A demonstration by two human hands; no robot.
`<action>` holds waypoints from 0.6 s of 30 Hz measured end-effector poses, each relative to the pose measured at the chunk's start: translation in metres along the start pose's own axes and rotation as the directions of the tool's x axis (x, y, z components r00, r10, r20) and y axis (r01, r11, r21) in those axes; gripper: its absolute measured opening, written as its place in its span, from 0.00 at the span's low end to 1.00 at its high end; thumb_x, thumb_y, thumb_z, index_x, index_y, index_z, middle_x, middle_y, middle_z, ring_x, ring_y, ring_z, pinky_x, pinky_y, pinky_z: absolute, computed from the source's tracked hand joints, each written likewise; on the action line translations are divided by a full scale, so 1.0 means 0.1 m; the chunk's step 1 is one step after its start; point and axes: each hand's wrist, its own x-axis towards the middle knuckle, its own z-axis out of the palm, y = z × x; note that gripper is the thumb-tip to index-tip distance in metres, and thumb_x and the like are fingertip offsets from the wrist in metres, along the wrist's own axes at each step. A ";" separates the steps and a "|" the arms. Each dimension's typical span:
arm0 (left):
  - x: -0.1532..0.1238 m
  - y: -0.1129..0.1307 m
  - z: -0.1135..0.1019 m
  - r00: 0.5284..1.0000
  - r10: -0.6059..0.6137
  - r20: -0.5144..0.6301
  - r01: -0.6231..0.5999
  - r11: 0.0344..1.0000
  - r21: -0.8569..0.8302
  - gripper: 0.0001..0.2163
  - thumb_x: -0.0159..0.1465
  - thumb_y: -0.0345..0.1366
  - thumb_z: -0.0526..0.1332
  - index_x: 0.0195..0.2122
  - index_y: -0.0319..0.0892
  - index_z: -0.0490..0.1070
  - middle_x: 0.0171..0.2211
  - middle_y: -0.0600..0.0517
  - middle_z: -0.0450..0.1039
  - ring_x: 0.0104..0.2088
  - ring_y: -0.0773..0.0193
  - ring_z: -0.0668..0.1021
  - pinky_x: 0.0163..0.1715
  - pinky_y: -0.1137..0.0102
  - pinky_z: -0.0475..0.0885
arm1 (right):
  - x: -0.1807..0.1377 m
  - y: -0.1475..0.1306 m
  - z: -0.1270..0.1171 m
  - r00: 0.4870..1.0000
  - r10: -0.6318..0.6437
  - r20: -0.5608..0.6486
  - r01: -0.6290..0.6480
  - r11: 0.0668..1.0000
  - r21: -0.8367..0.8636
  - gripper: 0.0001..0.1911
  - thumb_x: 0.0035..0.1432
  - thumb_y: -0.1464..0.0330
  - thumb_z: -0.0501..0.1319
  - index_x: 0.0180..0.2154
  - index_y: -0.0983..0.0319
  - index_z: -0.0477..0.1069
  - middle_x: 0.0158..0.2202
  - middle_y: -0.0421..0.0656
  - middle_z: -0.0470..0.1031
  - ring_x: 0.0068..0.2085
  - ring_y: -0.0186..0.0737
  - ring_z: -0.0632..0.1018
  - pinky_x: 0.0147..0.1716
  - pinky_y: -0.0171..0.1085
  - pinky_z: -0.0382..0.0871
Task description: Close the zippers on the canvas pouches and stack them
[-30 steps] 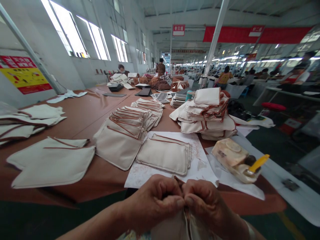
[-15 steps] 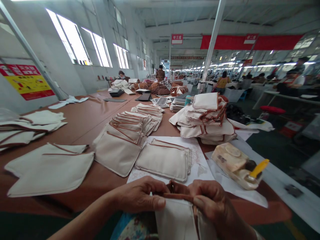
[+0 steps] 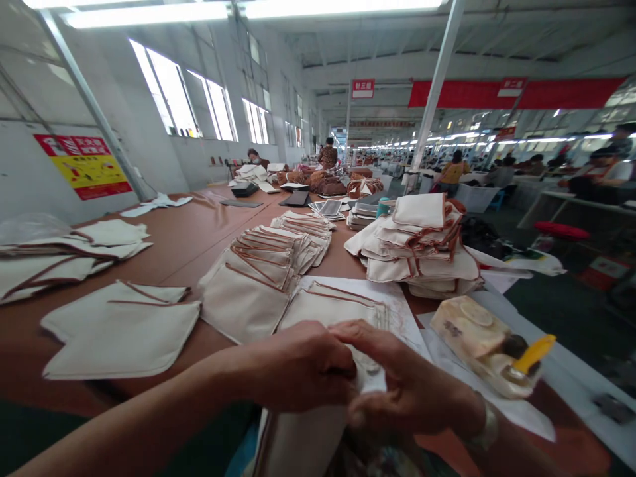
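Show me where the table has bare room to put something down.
The widest bare patch of table lies between the far-left pouches, the white scrap and the middle row of pouches. A narrow strip shows between that row and the front-left pouches. Crowded: the right, around pouch stack and plastic container; the near middle, with left hand and right hand.

Lit softly, rather dim, by daylight from overexposed windows (image 3: 171, 86) at ten o'clock and by glaring ceiling tubes (image 3: 342, 6) at eleven and twelve. Sunk in shadow on the floor (image 3: 30, 427) at eight. Slightly blurred at six, over left hand (image 3: 308, 368) and right hand (image 3: 397, 377). Stretched toward the edges; unclear in the far hall (image 3: 527, 149) at two.
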 end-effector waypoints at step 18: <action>-0.25 -0.52 0.20 0.991 -0.127 0.047 0.125 0.721 -0.682 0.16 0.62 0.44 0.68 0.42 0.36 0.73 0.34 0.51 0.69 0.33 0.68 0.68 0.34 0.76 0.63 | -0.13 0.26 -0.07 0.988 0.142 0.066 -0.140 0.990 -0.035 0.11 0.63 0.62 0.63 0.34 0.63 0.76 0.34 0.46 0.72 0.39 0.44 0.72 0.39 0.40 0.64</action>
